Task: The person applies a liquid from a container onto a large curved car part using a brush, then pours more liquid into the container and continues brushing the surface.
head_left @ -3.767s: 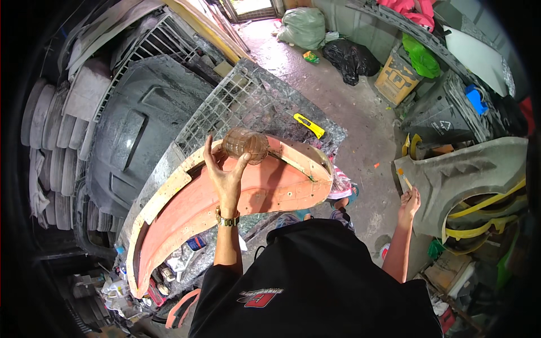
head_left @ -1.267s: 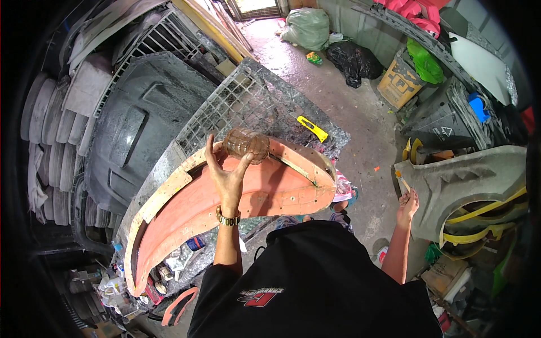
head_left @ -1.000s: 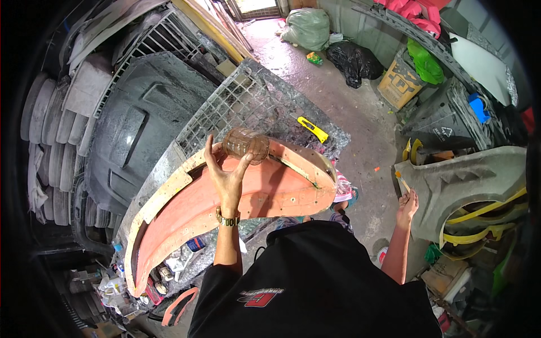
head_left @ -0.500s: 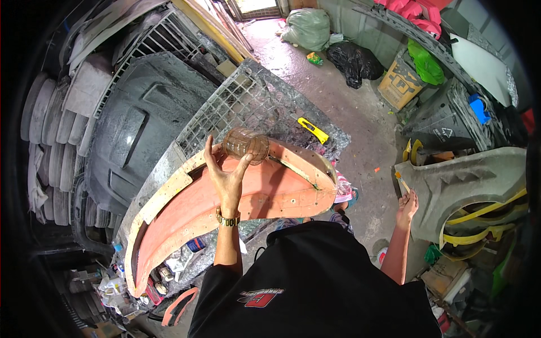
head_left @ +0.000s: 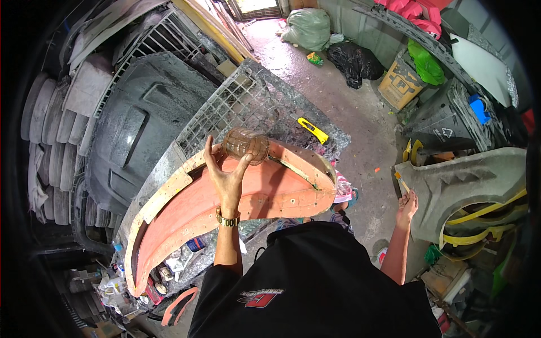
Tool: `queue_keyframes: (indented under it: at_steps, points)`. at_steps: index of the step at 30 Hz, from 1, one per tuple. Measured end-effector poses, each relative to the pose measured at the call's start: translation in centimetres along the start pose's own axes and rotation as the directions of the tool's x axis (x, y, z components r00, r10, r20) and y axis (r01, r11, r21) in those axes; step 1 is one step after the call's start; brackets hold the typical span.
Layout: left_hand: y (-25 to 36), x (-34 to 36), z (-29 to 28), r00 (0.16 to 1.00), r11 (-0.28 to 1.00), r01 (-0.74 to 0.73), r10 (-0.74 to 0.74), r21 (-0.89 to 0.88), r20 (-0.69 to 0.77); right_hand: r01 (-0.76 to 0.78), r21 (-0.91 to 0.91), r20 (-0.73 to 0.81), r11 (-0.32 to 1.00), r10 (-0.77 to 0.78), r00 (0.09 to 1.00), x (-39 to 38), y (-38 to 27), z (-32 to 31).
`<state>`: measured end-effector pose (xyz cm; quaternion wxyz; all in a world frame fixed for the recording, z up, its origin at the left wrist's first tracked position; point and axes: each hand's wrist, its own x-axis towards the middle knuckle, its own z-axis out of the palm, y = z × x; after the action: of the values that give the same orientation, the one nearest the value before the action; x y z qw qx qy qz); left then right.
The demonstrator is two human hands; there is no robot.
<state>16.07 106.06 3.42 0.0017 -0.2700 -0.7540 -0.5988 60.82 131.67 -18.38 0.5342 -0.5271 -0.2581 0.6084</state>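
Observation:
A clear brownish ridged plastic jar (head_left: 246, 145) is in the grip of my left hand (head_left: 227, 183), thumb and fingers spread around its near side. It is above the far edge of a curved orange-pink mould (head_left: 225, 197) with a pale raised rim; whether it rests there I cannot tell. My right hand (head_left: 407, 205) is out to the right, away from the mould, fingers closed on the handle of a small brush (head_left: 401, 181). The brush's orange-yellow tip points up and away from me.
Beneath the mould is a stained worktable (head_left: 270, 107) with a wire grid (head_left: 225, 112) and a yellow utility knife (head_left: 313, 130). A grey curved panel (head_left: 434, 180) stands close to my right hand. Bags and a cardboard box (head_left: 401, 81) sit on the far floor; dark panels (head_left: 141, 129) lean at left.

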Motion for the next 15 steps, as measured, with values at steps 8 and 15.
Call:
queue_keyframes:
  at_steps: [8, 15]
  points:
    - [0.36, -0.01, 0.1, 1.0, 1.0, 0.008, -0.008, 0.019, -0.003, -0.009, 0.003, -0.001, 1.0, 0.009, 1.0, 0.33, 0.24, -0.62]
    - [0.15, -0.06, 0.26, 1.0, 1.0, -0.005, 0.005, 0.007, -0.002, -0.009, 0.001, -0.024, 1.0, 0.009, 1.0, 0.13, 0.0, -0.48]
